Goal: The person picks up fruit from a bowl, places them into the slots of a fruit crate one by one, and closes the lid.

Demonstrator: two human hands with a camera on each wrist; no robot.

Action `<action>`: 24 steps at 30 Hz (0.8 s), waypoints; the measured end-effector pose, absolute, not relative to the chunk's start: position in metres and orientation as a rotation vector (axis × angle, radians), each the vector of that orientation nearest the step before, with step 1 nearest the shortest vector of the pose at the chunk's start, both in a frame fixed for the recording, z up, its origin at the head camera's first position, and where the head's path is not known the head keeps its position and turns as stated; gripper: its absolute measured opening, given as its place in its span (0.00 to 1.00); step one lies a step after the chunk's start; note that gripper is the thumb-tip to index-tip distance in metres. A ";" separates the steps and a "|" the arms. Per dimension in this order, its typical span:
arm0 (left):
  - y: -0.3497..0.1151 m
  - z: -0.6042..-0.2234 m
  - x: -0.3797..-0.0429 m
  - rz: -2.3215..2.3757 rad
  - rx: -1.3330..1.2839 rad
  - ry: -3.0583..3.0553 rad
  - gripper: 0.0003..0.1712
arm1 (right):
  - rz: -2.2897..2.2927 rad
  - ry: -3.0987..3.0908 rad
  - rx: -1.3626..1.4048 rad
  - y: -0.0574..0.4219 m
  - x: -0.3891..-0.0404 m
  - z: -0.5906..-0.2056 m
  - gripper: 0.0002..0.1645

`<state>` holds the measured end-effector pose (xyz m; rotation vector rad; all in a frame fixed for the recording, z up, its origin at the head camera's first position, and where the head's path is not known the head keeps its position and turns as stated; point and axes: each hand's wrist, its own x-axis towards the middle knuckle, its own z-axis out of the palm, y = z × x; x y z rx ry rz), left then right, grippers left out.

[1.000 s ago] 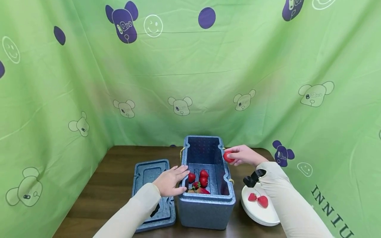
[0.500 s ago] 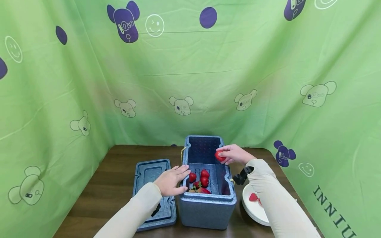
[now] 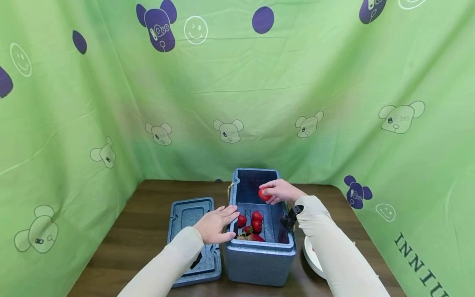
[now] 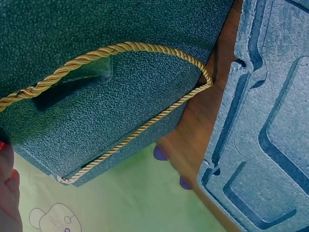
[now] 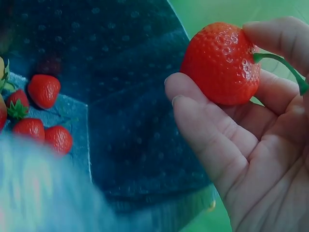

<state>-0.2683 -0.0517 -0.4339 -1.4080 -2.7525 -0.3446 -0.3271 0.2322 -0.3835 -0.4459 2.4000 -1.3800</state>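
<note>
My right hand (image 3: 282, 192) pinches a red strawberry (image 5: 219, 65) between thumb and fingers, over the inside of a blue foam box (image 3: 257, 266). From the strawberry a green stem (image 5: 280, 62) runs toward the palm in the right wrist view. On the box floor, near its front end, lie several more red strawberries (image 3: 257, 226), some with green leaves. My left hand (image 3: 214, 226) rests with straight fingers on the box's left rim. Only a bit of that hand shows at the edge of the left wrist view.
Left of the box lies its blue foam lid (image 3: 189, 212) on the brown wooden table (image 3: 122, 237). A white plate (image 3: 311, 260) stands to the right, partly behind my right sleeve. Gold rope (image 4: 145, 47) hangs along the box's side. A green printed curtain (image 3: 237, 74) surrounds the table.
My right hand has carried the strawberry leftward, from the box's right rim to over its inside. The right sleeve now covers more of the plate. My left hand stays on the rim.
</note>
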 end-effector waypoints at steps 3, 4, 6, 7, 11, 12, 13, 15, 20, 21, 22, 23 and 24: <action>-0.053 -0.432 -0.269 -0.346 -1.398 -2.763 0.37 | -1.380 2.391 -0.446 0.223 -0.331 -0.383 0.26; -0.053 -0.431 -0.269 -0.353 -1.396 -2.766 0.37 | -1.382 2.389 -0.449 0.220 -0.332 -0.384 0.26; -0.053 -0.431 -0.268 -0.361 -1.396 -2.764 0.37 | -1.372 2.389 -0.457 0.215 -0.333 -0.385 0.26; -0.052 -0.431 -0.267 -0.369 -1.398 -2.762 0.36 | -1.366 2.390 -0.460 0.212 -0.333 -0.386 0.26; -0.050 -0.434 -0.264 -0.364 -1.406 -2.764 0.36 | -1.330 2.383 -0.477 0.202 -0.331 -0.391 0.26; -0.050 -0.435 -0.264 -0.360 -1.406 -2.771 0.37 | -1.321 2.381 -0.476 0.200 -0.331 -0.392 0.26; -0.049 -0.436 -0.264 -0.357 -1.405 -2.775 0.37 | -1.313 2.379 -0.475 0.197 -0.331 -0.393 0.26; -0.049 -0.436 -0.263 -0.348 -1.401 -2.781 0.37 | -1.286 2.389 -0.485 0.193 -0.331 -0.393 0.26; -0.051 -0.434 -0.265 -0.346 -1.386 -2.777 0.37 | -1.163 2.439 -0.530 0.180 -0.333 -0.393 0.26; -0.051 -0.434 -0.265 -0.346 -1.386 -2.777 0.37 | -1.137 2.444 -0.540 0.177 -0.333 -0.393 0.26; -0.051 -0.433 -0.265 -0.352 -1.389 -2.775 0.37 | -1.122 2.443 -0.539 0.174 -0.334 -0.394 0.25; -0.051 -0.433 -0.265 -0.356 -1.392 -2.775 0.37 | -1.110 2.443 -0.531 0.172 -0.334 -0.395 0.25; -0.051 -0.433 -0.266 -0.360 -1.395 -2.774 0.37 | -1.101 2.441 -0.529 0.170 -0.334 -0.396 0.25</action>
